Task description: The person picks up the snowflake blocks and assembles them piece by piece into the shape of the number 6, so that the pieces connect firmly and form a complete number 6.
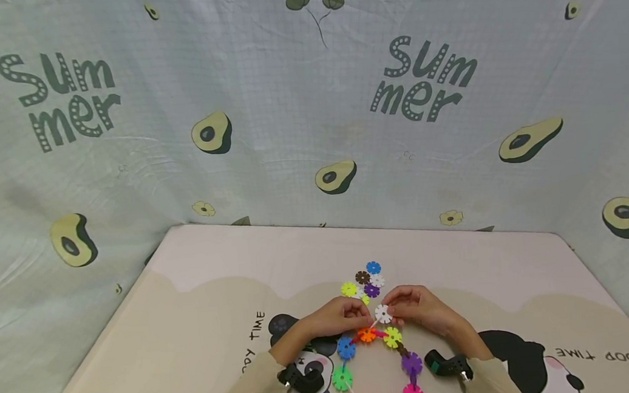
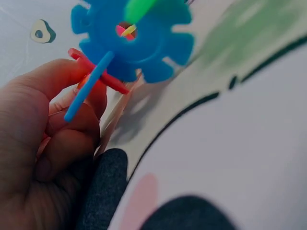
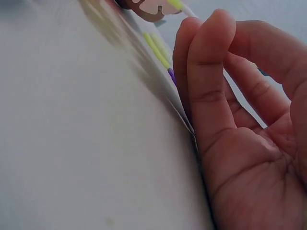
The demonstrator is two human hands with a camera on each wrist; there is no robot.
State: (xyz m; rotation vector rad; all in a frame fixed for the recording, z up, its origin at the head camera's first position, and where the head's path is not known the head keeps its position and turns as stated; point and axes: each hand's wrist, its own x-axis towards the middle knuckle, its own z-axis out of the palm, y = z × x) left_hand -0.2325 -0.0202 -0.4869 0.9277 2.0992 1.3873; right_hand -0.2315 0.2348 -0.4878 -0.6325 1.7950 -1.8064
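A ring of interlocking snowflake discs stands in front of me, in blue, green, orange, pink, purple and yellow. My left hand (image 1: 347,316) grips the ring at its far side, by the orange snowflake disc (image 1: 367,334). In the left wrist view its curled fingers meet a red snowflake disc (image 2: 112,82) seen edge-on, beside a large blue snowflake disc (image 2: 139,52). Between thumb and fingers, my right hand (image 1: 422,311) pinches a white snowflake disc (image 1: 383,314) just above the orange one. Whether these two discs touch is unclear. The right wrist view mostly hides the white disc behind the fingertips.
Beyond the hands lies a loose group of discs, among them a blue disc (image 1: 373,268), a brown disc (image 1: 362,278) and a purple disc (image 1: 372,290). A printed cloth (image 1: 192,327) covers the table. Behind it hangs an avocado-patterned curtain (image 1: 269,102).
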